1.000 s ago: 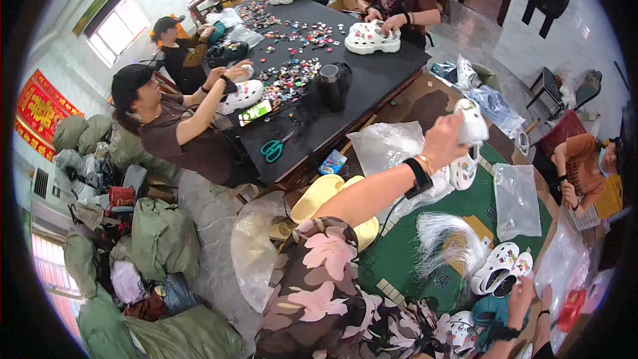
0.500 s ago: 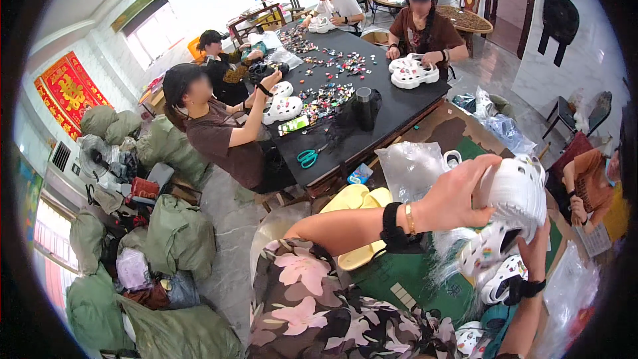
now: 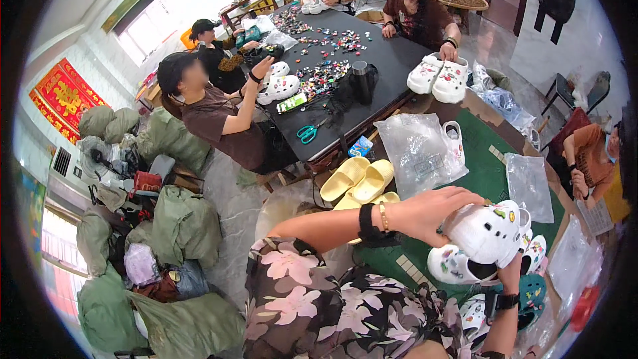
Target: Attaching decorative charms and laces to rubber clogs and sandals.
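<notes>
My left hand (image 3: 446,218) grips the toe side of a white clog (image 3: 484,234) with small colourful charms set in its holes. My right hand (image 3: 510,271) holds the same clog from below at its right side, its fingers mostly hidden. Just under the held clog is a second white clog (image 3: 452,262) with charms; whether a hand also touches it, I cannot tell. More decorated white clogs (image 3: 474,311) and a teal clog (image 3: 530,296) lie close by my right wrist.
Yellow slides (image 3: 369,179) and a clear plastic bag (image 3: 420,153) lie on the green table (image 3: 475,136). On the black table (image 3: 332,129) are scattered charms (image 3: 325,80), teal-handled scissors (image 3: 308,133) and a dark tumbler (image 3: 361,83). Co-workers sit around it; one touches white clogs (image 3: 438,80) at its corner.
Both my hands have lowered the clog and turned it, bringing its charm-covered top into view. The far-right co-worker has moved a white pair to the near table corner.
</notes>
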The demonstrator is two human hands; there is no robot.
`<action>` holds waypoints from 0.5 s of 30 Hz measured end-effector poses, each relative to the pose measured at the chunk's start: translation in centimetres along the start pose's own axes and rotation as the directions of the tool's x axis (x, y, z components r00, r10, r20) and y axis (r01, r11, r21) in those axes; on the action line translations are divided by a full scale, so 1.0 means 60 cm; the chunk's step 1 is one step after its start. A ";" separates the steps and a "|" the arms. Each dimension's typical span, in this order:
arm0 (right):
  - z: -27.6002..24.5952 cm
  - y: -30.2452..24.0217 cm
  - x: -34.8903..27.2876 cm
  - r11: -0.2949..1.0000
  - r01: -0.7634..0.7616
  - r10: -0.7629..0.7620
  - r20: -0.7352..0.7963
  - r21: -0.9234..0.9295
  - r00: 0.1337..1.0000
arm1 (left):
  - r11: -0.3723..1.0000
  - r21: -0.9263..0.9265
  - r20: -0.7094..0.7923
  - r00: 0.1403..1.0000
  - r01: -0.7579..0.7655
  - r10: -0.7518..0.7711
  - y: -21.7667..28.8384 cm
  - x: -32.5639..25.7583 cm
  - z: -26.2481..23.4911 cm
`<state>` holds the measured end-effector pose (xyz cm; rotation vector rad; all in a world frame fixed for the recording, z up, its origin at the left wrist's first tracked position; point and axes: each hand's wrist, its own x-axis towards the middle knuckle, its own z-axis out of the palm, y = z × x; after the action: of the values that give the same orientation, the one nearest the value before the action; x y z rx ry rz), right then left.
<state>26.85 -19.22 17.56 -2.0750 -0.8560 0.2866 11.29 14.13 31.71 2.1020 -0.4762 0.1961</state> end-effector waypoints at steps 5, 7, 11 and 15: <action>-0.003 -0.042 -0.041 0.967 -0.060 0.118 -0.225 0.248 0.967 | 0.998 -0.052 0.010 1.000 0.020 -0.020 -0.064 -0.057 0.059; -0.010 -0.004 -0.064 0.968 -0.164 0.207 -0.233 0.191 0.950 | 0.984 -0.140 -0.012 0.993 0.110 -0.113 -0.099 -0.087 0.094; 0.012 0.003 -0.070 0.902 -0.204 0.314 -0.254 0.380 0.915 | 0.956 -0.190 -0.090 0.965 0.224 -0.245 -0.128 -0.133 0.142; 0.046 0.012 -0.068 0.693 -0.303 0.484 -0.110 0.654 0.868 | 0.916 -0.209 -0.283 0.875 0.343 -0.393 -0.183 -0.175 0.171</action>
<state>22.85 -20.48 14.88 -1.5848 -0.0803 0.4338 5.76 13.56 14.23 1.9194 0.1072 0.2618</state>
